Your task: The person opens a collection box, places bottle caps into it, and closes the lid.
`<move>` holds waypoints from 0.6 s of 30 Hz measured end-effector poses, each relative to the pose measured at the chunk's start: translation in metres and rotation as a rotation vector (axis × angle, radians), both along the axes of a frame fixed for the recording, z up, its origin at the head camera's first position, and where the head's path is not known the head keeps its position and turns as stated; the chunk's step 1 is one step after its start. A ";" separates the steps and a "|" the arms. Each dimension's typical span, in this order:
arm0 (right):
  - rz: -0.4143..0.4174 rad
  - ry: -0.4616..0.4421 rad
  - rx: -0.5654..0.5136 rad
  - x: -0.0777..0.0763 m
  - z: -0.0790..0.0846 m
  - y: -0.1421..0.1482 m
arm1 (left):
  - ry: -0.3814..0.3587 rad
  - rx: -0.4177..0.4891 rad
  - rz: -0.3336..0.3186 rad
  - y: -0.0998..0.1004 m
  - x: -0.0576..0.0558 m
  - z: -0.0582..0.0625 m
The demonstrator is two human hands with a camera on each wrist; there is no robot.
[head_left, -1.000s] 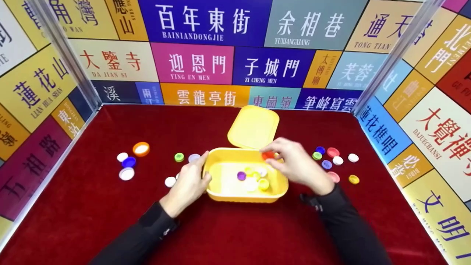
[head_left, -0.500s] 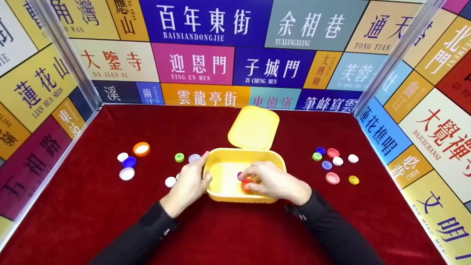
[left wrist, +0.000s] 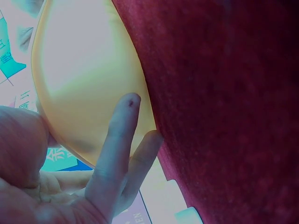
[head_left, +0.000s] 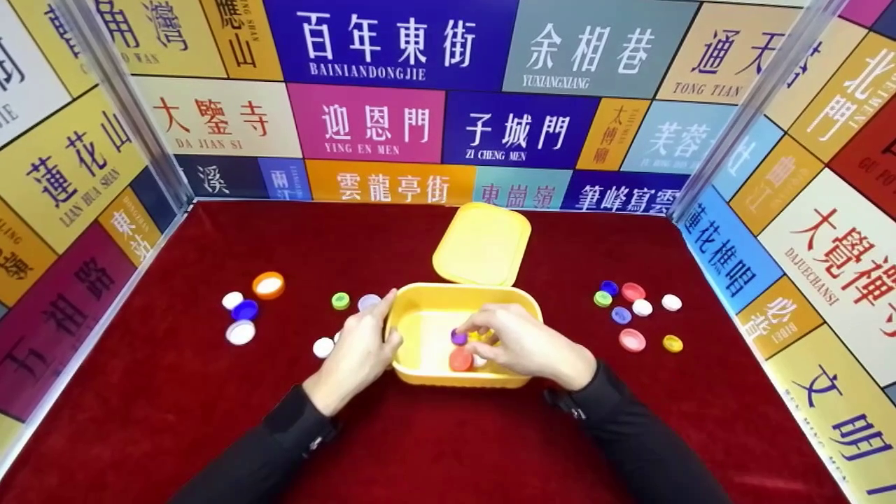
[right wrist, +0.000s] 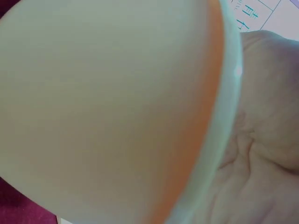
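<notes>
In the head view a yellow plastic box [head_left: 428, 378] stands on the red tabletop. My left hand [head_left: 357, 360] grips its left side; in the left wrist view the fingers [left wrist: 117, 140] lie along the outer wall. My right hand [head_left: 521, 343] reaches over the right side into the box, thumb and index finger apart. Just left of those fingertips lie a purple bottle cap [head_left: 458, 337] and a red bottle cap [head_left: 460, 360]. Yellow and white caps beneath the hand are partly hidden. The right wrist view shows the box's wall [right wrist: 103, 102] close up beside the palm; the fingertips are hidden.
A yellow lid [head_left: 483, 243] lies behind the box. Loose caps sit at left, including an orange-rimmed one [head_left: 269, 285], and several at right around a pink cap [head_left: 632, 340]. A green cap [head_left: 340, 301] and white cap [head_left: 323, 347] lie near my left hand. Printed panels enclose the table.
My right hand has moved from the box's back right rim down and left into the box with the red cap, and has let it go on the floor. The left hand stays put.
</notes>
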State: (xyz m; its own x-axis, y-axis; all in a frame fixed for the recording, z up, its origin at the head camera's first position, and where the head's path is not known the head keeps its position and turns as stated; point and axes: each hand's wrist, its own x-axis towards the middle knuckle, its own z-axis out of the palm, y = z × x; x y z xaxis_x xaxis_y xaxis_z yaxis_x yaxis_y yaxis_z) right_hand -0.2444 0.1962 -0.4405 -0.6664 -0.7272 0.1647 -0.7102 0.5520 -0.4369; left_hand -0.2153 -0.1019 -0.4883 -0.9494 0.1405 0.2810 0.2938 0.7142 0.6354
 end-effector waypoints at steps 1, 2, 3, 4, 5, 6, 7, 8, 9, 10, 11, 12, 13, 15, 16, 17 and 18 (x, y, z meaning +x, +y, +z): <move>-0.004 -0.003 0.002 0.000 0.001 0.000 | -0.001 0.001 0.000 0.000 0.000 0.000; -0.011 -0.010 0.002 0.001 0.001 0.000 | -0.006 0.005 0.001 0.000 0.000 0.000; -0.018 -0.025 0.003 0.001 0.002 0.001 | -0.011 0.008 0.000 0.000 0.000 -0.001; -0.027 -0.034 0.007 0.001 0.002 0.001 | -0.017 0.010 0.000 -0.001 0.000 -0.001; -0.034 -0.042 0.010 0.002 0.003 0.001 | -0.021 0.011 0.000 -0.001 0.000 -0.001; -0.037 -0.051 0.009 0.001 0.003 0.002 | -0.025 0.012 0.000 -0.001 0.001 -0.001; -0.039 -0.058 0.006 0.001 0.003 0.002 | -0.029 0.013 0.000 -0.001 0.001 -0.001; -0.040 -0.059 0.004 0.001 0.004 0.003 | -0.033 0.015 0.000 -0.001 0.001 -0.001; -0.042 -0.056 0.004 0.001 0.004 0.003 | -0.034 0.016 0.000 -0.001 0.001 -0.001; -0.043 -0.045 0.005 0.000 0.004 0.004 | -0.033 0.015 0.000 -0.001 0.001 0.000; -0.043 -0.040 0.001 -0.001 0.005 0.005 | -0.032 0.014 0.000 -0.001 0.001 0.000; -0.045 -0.035 0.001 -0.001 0.005 0.006 | -0.032 0.014 0.000 -0.001 0.001 0.000; -0.049 -0.031 0.002 -0.001 0.005 0.006 | -0.030 0.013 0.000 -0.001 0.001 0.001; -0.059 -0.026 0.007 -0.002 0.005 0.007 | -0.026 0.011 0.000 0.000 0.001 0.001; -0.060 -0.025 0.006 -0.002 0.006 0.008 | -0.024 0.009 -0.001 0.000 0.001 0.001; -0.058 -0.024 0.004 -0.002 0.006 0.008 | -0.023 0.009 -0.001 0.000 0.001 0.001; -0.056 -0.020 0.003 -0.002 0.007 0.009 | -0.023 0.009 -0.001 0.000 0.001 0.000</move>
